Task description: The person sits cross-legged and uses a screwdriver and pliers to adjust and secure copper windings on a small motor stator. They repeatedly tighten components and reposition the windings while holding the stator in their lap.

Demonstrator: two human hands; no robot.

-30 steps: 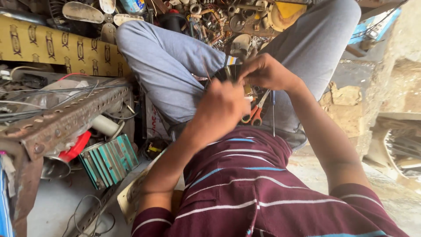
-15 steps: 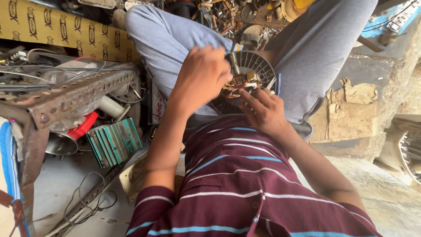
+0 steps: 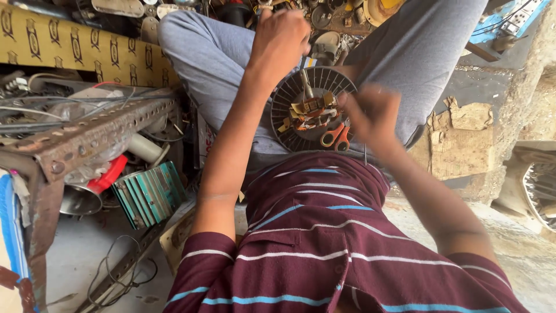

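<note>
Since half a second back the left hand (image 3: 281, 43) has lifted off toward 12 o'clock, fingers curled shut, can't tell on what. The right hand (image 3: 373, 116) sits blurred at 3 o'clock of the motor (image 3: 310, 110) in the lap, fingers spread. I'd guess it's heavy and stiff; grab the ribbed rim, not the fragile copper windings. Orange scissors (image 3: 336, 136) lie at 5 o'clock.

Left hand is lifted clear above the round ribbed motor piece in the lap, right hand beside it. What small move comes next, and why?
Probably bring the raised left hand back down to the copper windings in the round black ribbed motor housing. The blurred right hand already sits at its rim, beside the orange-handled scissors, so the work seems centred there.
</note>
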